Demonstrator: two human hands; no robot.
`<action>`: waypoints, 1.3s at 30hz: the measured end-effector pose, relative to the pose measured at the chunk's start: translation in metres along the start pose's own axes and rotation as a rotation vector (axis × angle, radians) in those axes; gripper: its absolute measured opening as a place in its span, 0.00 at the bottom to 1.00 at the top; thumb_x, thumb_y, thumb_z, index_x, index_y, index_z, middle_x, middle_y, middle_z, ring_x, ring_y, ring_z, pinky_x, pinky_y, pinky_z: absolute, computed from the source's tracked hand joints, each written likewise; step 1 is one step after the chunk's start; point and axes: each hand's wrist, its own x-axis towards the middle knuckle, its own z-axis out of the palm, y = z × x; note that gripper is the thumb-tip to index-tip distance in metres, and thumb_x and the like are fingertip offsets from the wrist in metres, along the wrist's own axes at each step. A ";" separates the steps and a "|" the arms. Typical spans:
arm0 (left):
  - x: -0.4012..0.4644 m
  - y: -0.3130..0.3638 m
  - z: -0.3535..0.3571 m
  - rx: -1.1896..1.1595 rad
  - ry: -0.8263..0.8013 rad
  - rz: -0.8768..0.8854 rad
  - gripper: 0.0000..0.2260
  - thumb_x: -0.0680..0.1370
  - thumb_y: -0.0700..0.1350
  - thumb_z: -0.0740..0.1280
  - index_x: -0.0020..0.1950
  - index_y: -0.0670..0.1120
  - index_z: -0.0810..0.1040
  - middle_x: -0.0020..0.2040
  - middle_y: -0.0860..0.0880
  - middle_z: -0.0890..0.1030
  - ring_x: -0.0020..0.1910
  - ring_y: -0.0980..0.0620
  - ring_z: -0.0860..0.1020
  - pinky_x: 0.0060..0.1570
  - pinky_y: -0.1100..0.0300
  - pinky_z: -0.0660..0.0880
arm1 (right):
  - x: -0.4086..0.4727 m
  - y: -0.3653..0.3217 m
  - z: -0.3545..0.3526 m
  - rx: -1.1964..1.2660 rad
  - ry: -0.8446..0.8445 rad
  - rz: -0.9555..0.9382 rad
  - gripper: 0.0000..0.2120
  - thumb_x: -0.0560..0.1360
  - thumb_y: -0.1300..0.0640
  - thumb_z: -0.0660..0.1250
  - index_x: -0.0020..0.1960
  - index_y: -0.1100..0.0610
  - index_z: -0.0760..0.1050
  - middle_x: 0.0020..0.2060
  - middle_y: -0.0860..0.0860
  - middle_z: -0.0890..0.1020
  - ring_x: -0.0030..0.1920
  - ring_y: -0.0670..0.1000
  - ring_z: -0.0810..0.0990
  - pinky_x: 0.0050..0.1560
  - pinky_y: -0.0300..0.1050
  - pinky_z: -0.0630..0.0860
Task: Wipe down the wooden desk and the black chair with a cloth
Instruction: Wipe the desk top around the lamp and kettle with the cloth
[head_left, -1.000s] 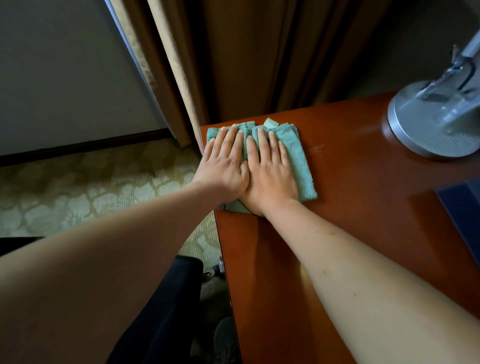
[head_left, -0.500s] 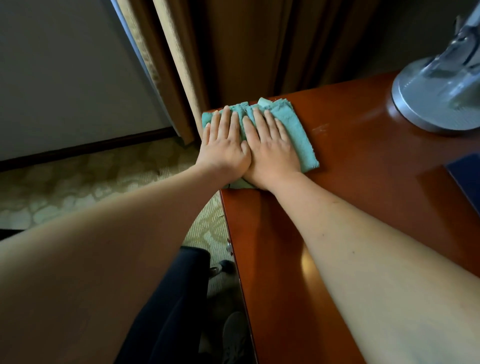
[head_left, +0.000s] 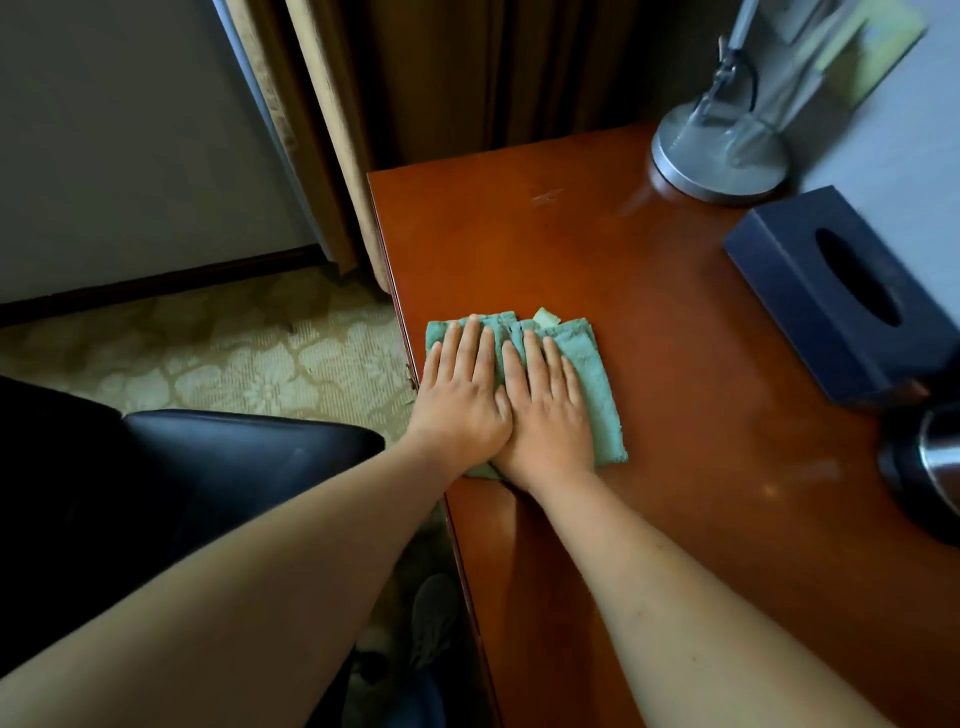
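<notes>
At the near left edge of the glossy reddish-brown wooden desk (head_left: 649, 322), a folded teal terry cloth (head_left: 592, 374) lies flat under both hands. The left hand (head_left: 460, 395) and right hand (head_left: 545, 415) press side by side on it, fingers straight and close together, curling round nothing. Left of the desk, low down, sits the black leather chair (head_left: 208, 457) on patterned beige carpet (head_left: 208, 348). Farther right stands a dark blue tissue box (head_left: 831, 291); beyond it, a round silver lamp base (head_left: 719, 156) near brown curtains (head_left: 441, 78).
</notes>
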 end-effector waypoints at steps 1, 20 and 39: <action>-0.005 0.004 0.003 0.003 0.002 0.007 0.33 0.80 0.54 0.43 0.83 0.44 0.40 0.83 0.45 0.37 0.81 0.47 0.34 0.77 0.52 0.32 | -0.008 0.002 -0.001 0.006 0.004 0.016 0.31 0.82 0.46 0.45 0.83 0.55 0.48 0.82 0.55 0.49 0.82 0.55 0.45 0.80 0.56 0.50; 0.257 0.022 -0.051 -0.007 -0.008 -0.019 0.30 0.83 0.53 0.44 0.83 0.45 0.39 0.83 0.46 0.37 0.81 0.48 0.34 0.79 0.49 0.35 | 0.250 0.096 -0.030 -0.044 0.006 -0.068 0.33 0.80 0.43 0.44 0.82 0.55 0.49 0.82 0.55 0.50 0.82 0.54 0.47 0.81 0.55 0.48; 0.332 -0.002 -0.088 0.097 -0.085 0.010 0.29 0.83 0.54 0.43 0.83 0.45 0.42 0.83 0.46 0.41 0.82 0.47 0.38 0.79 0.46 0.36 | 0.334 0.091 -0.027 -0.059 0.035 0.002 0.34 0.81 0.40 0.55 0.82 0.53 0.51 0.81 0.55 0.53 0.81 0.57 0.50 0.80 0.55 0.46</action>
